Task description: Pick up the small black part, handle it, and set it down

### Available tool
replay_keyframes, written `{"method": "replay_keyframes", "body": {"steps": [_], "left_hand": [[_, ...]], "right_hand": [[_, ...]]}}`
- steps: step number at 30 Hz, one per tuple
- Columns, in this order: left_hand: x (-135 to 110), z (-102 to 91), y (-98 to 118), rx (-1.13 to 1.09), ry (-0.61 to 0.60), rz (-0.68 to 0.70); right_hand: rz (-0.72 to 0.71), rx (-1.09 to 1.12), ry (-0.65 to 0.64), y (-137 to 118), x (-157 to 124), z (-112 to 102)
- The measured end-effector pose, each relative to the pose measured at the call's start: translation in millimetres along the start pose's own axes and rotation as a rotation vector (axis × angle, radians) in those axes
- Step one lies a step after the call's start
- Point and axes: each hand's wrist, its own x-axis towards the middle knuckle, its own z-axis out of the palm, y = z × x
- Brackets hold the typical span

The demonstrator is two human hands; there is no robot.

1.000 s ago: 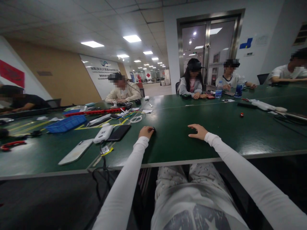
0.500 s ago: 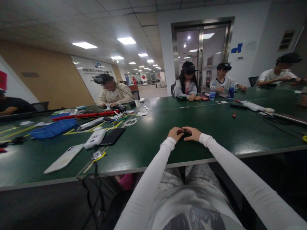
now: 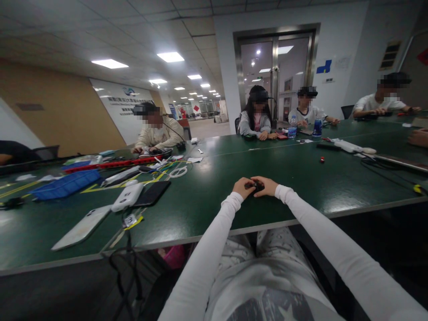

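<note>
Close together over the green table (image 3: 214,205), my left hand (image 3: 243,188) and my right hand (image 3: 266,186) are both closed around one small dark object (image 3: 256,185). My fingers cover much of it, and its kind cannot be made out. The left hand grips it from the left side, the right hand from the right. Beyond them to the right, a small red and black piece (image 3: 322,159) lies on the table, apart from both hands.
To my left lie a white phone (image 3: 82,226), a white device (image 3: 127,196), a black phone-like slab (image 3: 152,193) and a blue tray (image 3: 66,184). A white cable coil (image 3: 178,172) and a small wrench (image 3: 200,151) lie farther back. Bottles (image 3: 317,128) stand near co-workers across the table.
My view has turned slightly to the right, so the surroundings sit a little farther left. Both hands stay on the dark object, with only slight shifts of the fingers.
</note>
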Motion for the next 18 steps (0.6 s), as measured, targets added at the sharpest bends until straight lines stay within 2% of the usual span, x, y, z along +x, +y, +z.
{"method": "replay_keyframes", "body": {"steps": [4, 9, 13, 18], "left_hand": [[0.8, -0.8, -0.5, 0.079, -0.021, 0.038], [-1.7, -1.2, 1.9, 0.071, -0.001, 0.067], [-0.6, 0.5, 0.6, -0.115, 0.067, -0.009], [9.9, -6.0, -6.5, -0.523, 0.192, -0.233]], "right_hand": [[-0.014, -0.029, 0.044, -2.6, -0.7, 0.4], [-0.072, -0.079, 0.169, -13.8, -3.0, -1.5], [-0.110, -0.067, 0.242, -21.5, -4.5, -3.7], [-0.090, -0.041, 0.218, -23.1, -5.9, -4.5]]}}
